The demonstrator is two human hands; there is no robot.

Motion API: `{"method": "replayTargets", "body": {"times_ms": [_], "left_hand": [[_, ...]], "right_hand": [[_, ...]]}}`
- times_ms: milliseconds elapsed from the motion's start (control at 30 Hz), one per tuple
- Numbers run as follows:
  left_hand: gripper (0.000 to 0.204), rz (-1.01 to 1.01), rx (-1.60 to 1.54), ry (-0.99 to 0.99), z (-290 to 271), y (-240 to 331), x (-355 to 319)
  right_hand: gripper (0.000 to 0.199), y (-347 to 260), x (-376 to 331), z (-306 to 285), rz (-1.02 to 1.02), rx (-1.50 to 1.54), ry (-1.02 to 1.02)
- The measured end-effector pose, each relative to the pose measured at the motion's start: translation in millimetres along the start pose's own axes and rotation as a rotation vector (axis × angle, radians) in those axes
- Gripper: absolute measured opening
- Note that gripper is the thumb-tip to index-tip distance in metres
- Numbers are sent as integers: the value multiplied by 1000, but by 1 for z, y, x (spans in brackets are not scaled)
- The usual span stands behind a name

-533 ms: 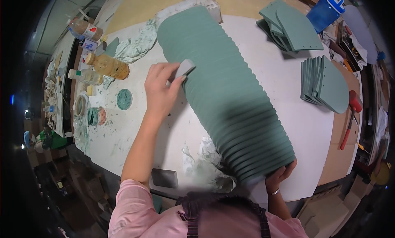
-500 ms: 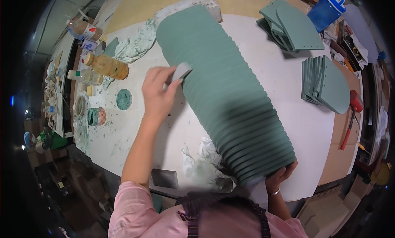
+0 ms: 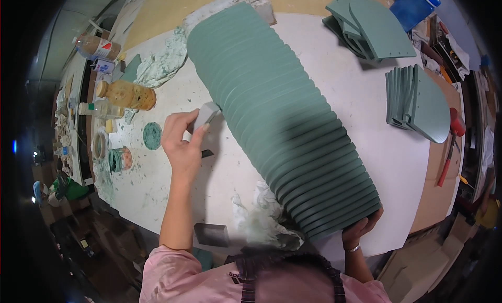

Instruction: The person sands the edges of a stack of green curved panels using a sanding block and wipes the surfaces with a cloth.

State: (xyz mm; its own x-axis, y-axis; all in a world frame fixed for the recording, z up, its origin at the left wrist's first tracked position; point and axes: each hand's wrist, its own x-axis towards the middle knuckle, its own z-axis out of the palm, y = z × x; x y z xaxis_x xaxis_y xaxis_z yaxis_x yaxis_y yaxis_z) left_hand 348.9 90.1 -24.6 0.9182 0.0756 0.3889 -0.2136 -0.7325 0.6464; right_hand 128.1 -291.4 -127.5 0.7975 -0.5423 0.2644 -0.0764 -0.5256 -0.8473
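A long row of curved green panels, stacked face to face, lies slantwise across the white table. My left hand is closed, pinching a small light-grey block between thumb and fingers. The block is at the left edge of the row, close to the panels; whether it touches them I cannot tell. At the near right end, my right hand curls its fingers round the last panels. Part of that hand is hidden behind the row. White cloth lies crumpled beside the near end.
On the left stand a bottle of yellowish liquid, a jar of green paste and its round lid. A dark block lies near the front edge. More green panels and a red mallet are at right.
My left hand has moved down and left with the grey block, along the row's left edge and away from its surface. My right hand keeps its hold at the near end.
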Motion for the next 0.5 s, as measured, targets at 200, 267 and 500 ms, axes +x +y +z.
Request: {"method": "replayTargets", "body": {"times_ms": [200,267,500], "left_hand": [[27,127,-112,-7,25,15,43],[26,61,-32,-21,17,6,28],[27,73,-48,-18,21,15,52]], "right_hand": [[68,-1,2,4,21,33,7],[68,-4,4,3,17,43,-10],[66,-1,1,3,27,34,-14]]}}
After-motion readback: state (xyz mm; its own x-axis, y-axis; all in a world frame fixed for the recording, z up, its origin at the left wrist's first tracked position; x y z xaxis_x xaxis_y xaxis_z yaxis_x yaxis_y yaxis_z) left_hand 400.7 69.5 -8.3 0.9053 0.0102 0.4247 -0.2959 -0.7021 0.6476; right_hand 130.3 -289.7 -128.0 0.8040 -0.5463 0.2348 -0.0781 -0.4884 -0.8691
